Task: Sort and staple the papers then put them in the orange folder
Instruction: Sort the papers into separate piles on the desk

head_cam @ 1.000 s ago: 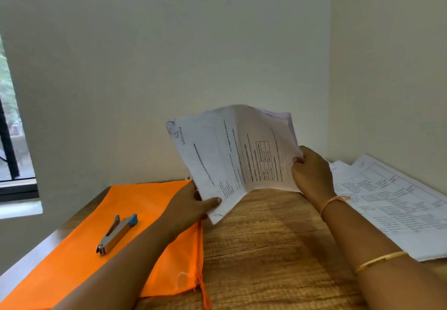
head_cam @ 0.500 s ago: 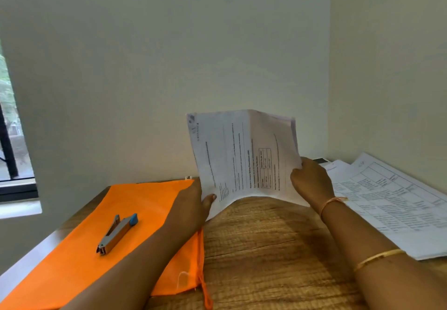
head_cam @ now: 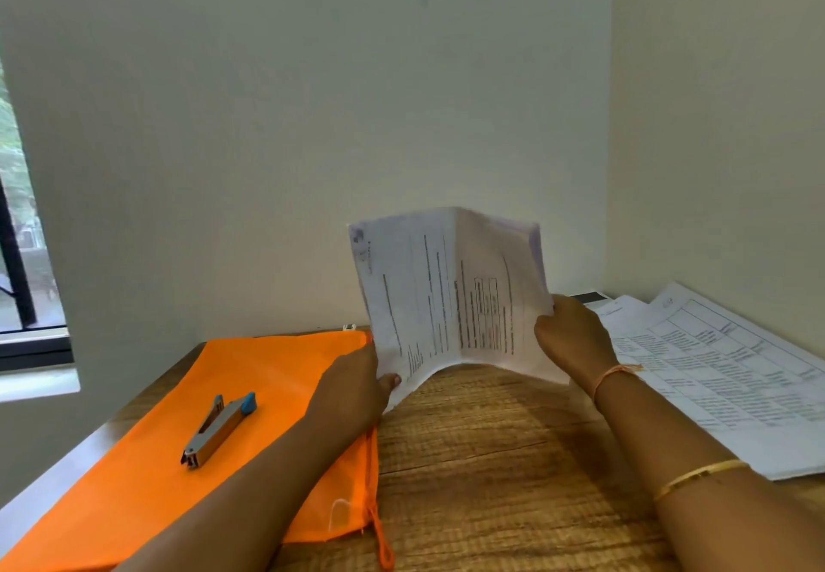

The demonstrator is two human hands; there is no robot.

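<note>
A small bundle of printed papers (head_cam: pixel 446 294) stands upright on its long edge over the wooden desk, bowed outward in the middle. My left hand (head_cam: pixel 357 381) grips its lower left corner, thumb on the front. My right hand (head_cam: pixel 573 339) holds the right edge, fingers hidden behind the sheets. The orange folder (head_cam: pixel 277 393) lies flat on the left of the desk. A grey stapler with a blue end (head_cam: pixel 221 428) rests on top of it, apart from both hands.
A pile of printed sheets with tables (head_cam: pixel 723 366) covers the right side of the desk, against the side wall. The wooden desk (head_cam: pixel 491 460) sits in a corner, with walls behind and to the right. A window is at the far left.
The bundle has turned more upright and narrower, its left edge swinging right. My left hand moved right and up along the folder's edge. My right hand shifted slightly lower.
</note>
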